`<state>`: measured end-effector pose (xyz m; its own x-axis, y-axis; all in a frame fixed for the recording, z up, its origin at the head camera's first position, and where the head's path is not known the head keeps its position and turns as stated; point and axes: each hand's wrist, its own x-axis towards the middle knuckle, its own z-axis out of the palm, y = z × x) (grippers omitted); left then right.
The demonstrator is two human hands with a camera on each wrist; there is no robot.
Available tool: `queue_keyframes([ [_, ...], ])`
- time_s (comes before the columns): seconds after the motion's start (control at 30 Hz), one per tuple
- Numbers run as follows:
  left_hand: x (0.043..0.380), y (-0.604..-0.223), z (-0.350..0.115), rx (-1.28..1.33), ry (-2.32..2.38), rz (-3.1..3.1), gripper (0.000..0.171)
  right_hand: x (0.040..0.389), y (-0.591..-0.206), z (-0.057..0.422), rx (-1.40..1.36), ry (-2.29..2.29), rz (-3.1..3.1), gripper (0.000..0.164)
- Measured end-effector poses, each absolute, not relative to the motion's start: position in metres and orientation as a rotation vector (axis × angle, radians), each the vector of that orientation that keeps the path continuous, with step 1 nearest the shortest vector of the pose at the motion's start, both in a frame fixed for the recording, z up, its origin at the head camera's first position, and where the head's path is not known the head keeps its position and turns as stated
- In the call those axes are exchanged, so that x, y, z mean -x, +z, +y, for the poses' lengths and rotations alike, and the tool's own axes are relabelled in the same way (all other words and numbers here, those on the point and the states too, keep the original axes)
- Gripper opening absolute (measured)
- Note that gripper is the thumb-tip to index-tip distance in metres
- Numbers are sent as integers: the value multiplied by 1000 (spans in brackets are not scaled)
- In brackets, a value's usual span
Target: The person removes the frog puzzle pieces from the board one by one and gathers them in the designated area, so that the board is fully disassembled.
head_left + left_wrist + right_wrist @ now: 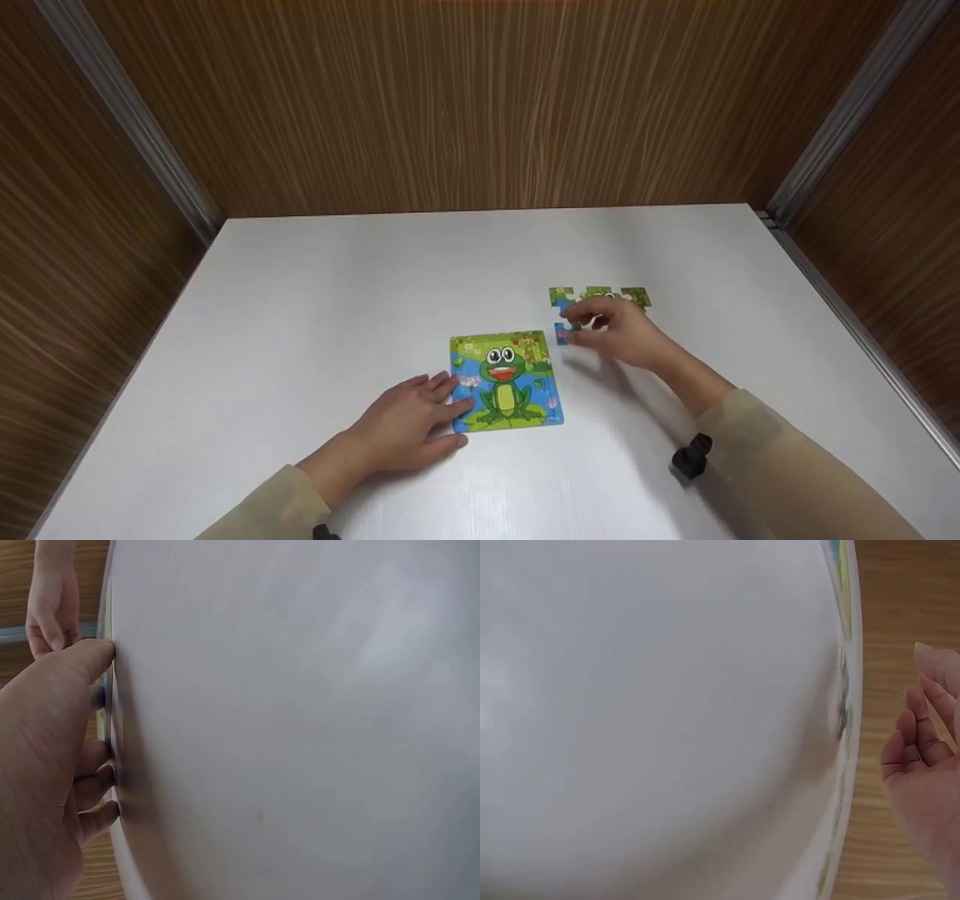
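A square frog picture board (514, 386) lies flat on the white table. My left hand (401, 427) rests at its left side, two fingertips over the picture and the thumb by the lower left corner. From the left wrist, that hand's fingertips (103, 819) come down along the board's edge. Just up and right of the board lies a cluster of jigsaw pieces, among them a corner piece (561, 295), a brown-green piece (636, 297) and a blue-pink piece (561, 334). My right hand (619, 330) hovers over them with bent, parted fingers; the right wrist view shows nothing between them.
The white table (300, 315) runs back to a wood-grain panel (480, 105). Similar panels stand on the left and right, with metal strips (847, 112) at the corners. A small black device (691, 457) is strapped at the right sleeve.
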<state>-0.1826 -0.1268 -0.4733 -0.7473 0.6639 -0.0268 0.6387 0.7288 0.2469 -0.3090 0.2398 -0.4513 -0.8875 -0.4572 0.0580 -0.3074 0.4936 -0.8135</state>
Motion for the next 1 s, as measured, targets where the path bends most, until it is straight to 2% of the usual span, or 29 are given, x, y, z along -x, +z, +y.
queue_keyframes([
  [0.37,182,-471,-127,-1068,331,2815,55,285,-449,194,920,-1209,2441,35],
  [0.73,181,-470,-124,-1062,360,2826,56,284,-466,176,888,-1128,2341,36],
  [1.0,179,-466,-116,-1115,348,2830,59,285,-465,174,869,-1090,2315,44],
])
